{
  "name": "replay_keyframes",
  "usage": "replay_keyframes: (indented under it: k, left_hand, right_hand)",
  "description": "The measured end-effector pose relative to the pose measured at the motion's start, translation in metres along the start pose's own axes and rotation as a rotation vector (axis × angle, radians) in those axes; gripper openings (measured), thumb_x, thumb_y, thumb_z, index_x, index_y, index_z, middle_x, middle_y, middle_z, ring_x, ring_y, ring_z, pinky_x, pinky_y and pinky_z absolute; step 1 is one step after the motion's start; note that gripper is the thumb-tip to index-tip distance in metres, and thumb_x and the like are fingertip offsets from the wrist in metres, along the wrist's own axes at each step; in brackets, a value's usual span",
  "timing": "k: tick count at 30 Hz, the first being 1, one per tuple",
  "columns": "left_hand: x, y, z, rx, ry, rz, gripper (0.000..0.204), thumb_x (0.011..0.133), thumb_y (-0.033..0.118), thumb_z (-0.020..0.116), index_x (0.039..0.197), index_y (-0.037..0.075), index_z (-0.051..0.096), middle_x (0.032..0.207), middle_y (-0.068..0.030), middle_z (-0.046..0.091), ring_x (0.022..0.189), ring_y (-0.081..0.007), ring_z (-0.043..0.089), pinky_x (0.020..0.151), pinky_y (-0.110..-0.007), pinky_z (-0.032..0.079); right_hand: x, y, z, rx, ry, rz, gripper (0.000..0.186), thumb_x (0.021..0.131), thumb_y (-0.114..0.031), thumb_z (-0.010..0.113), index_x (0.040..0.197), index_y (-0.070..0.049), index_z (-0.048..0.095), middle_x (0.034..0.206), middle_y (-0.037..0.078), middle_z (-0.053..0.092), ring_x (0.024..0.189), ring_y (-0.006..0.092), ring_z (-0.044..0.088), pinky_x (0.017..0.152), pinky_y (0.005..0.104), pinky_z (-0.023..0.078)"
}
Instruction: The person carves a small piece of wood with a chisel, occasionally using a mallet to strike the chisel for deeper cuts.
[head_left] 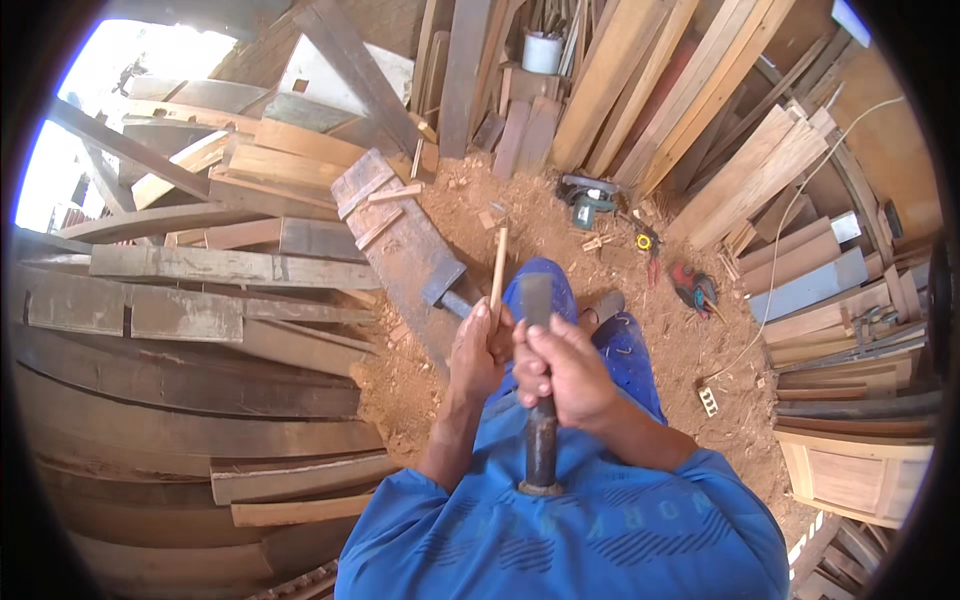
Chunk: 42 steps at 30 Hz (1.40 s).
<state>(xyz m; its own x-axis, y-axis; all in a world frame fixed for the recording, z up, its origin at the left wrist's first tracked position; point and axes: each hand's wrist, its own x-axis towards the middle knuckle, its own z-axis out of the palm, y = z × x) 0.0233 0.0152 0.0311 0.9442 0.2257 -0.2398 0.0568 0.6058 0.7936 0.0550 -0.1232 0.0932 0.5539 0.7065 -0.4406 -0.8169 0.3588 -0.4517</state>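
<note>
Blue shirt (600,540) fills the near edge, right up under the camera, and out to the left it's stacked planks (200,375), row upon row, running off toward the rim. Up top, tall boards (620,90) lean in a cluster, and between the piles spreads the floor (730,440), all sawdust and chips. Blue trousers (630,365) come next, knees bent, and beyond the left hand a worn board (385,235) lies slantwise on the ground, with offcuts on it. Now to the hands! The right hand (568,372) is clamped firmly round the chisel (541,440), blade pointing up and away, dark handle running back toward the shirt, the whole thing right over the lap. Just beside it, the left hand (478,350) has its fingers closed on a slim stick (499,265), standing up out of the grip; whether the two hands touch, you cannot tell. Square-headed, a blue-grey tool (443,282) sits at the worn board's near end, its handle reaching toward the left hand. Farther out, a power tool (588,200) rests in the dust, and near it, smallest of all, a yellow tape measure (643,241).
</note>
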Motion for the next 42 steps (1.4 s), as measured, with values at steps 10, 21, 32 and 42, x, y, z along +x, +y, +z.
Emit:
replay_keyframes:
  k: [10, 21, 32, 42]
  left_hand:
    - [-0.009, 0.008, 0.020, 0.523, 0.084, 0.180, 0.036, 0.104, 0.028, 0.036, 0.082, 0.005, 0.053, 0.070, 0.0021, 0.049, 0.065, -0.0073, 0.043, 0.058, -0.027, 0.039]
    - [-0.029, -0.009, 0.005, 0.662, -0.036, 0.211, 0.041, 0.104, 0.031, 0.034, 0.080, 0.003, 0.052, 0.068, -0.0065, 0.051, 0.065, -0.0134, 0.047, 0.059, -0.031, 0.041]
    - [-0.051, -0.022, -0.012, -0.089, -0.266, -0.214, 0.044, 0.104, 0.040, 0.035, 0.093, 0.004, 0.056, 0.050, 0.0020, 0.039, 0.042, -0.0076, 0.034, 0.043, -0.023, 0.028]
    - [-0.017, -0.027, 0.002, -0.001, -0.314, -0.087, 0.029, 0.104, 0.029, 0.040, 0.091, 0.006, 0.051, 0.057, 0.0020, 0.044, 0.043, -0.0071, 0.035, 0.042, -0.021, 0.029]
  right_hand:
    - [-0.014, 0.016, 0.008, -0.159, -0.051, -0.032, 0.018, 0.101, -0.026, 0.043, 0.100, -0.009, 0.048, 0.066, -0.004, 0.036, 0.048, 0.0056, 0.036, 0.047, 0.0271, 0.042]
    - [-0.021, 0.004, 0.010, -0.212, -0.006, -0.234, 0.017, 0.101, -0.022, 0.042, 0.098, -0.006, 0.046, 0.064, -0.002, 0.038, 0.047, 0.0055, 0.037, 0.044, 0.0261, 0.042]
    - [0.006, -0.037, -0.020, -0.492, 0.124, -0.348, 0.016, 0.098, -0.017, 0.054, 0.102, -0.002, 0.057, 0.063, -0.003, 0.047, 0.048, 0.0022, 0.040, 0.044, 0.0208, 0.039]
    - [0.014, -0.027, -0.021, -0.305, 0.225, -0.471, 0.023, 0.103, -0.022, 0.042, 0.106, -0.003, 0.055, 0.071, 0.002, 0.052, 0.051, 0.0064, 0.046, 0.046, 0.0225, 0.042]
